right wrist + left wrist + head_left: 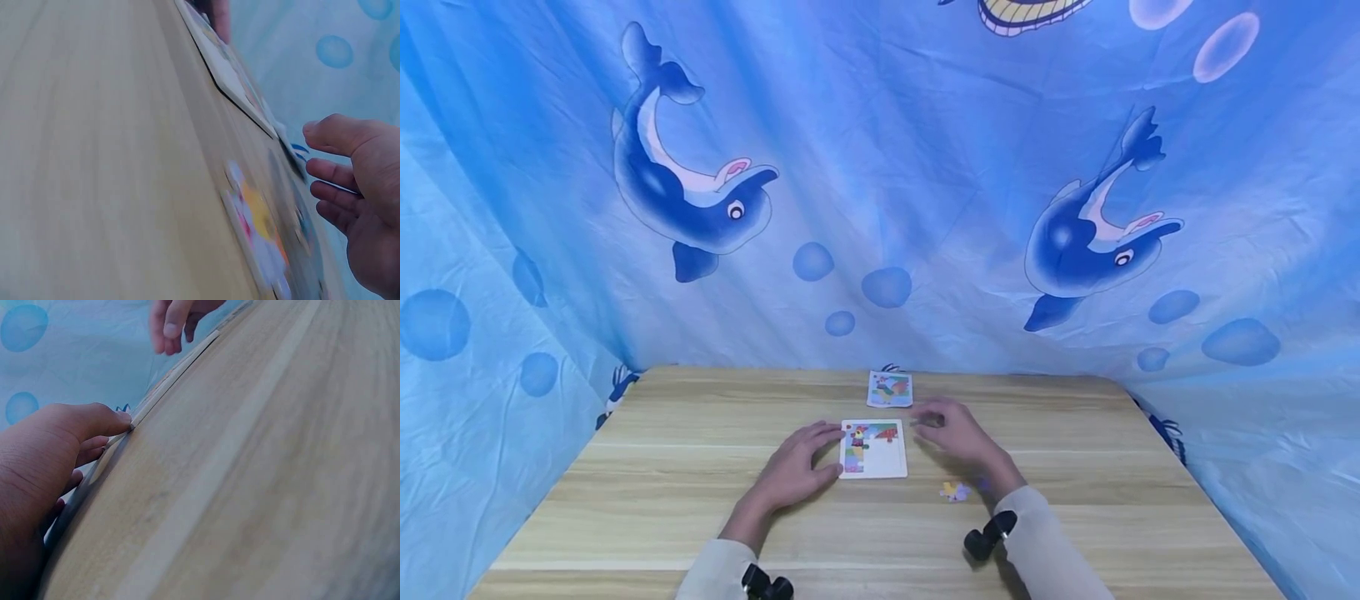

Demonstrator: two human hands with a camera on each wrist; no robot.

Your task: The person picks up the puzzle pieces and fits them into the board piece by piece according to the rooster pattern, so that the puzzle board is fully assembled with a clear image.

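Observation:
A white square puzzle board (886, 458) lies on the table, with pieces in its left side and along its top and bare white at lower right. My left hand (801, 467) holds its left edge, thumb near the lower corner and fingers higher up; in the left wrist view the thumb (103, 419) is at the rim. My right hand (951, 429) hovers just right of the board, fingers loosely bent and nothing seen between them. In the right wrist view its thumb and fingertips (322, 170) are apart. Loose puzzle pieces (955, 492) lie below that hand.
Behind the board lies a small picture card (890, 390) with a similar colourful picture. The wooden table (715, 417) ends at a blue curtain (880, 208) printed with dolphins. Another purple piece (983, 483) lies beside my right wrist.

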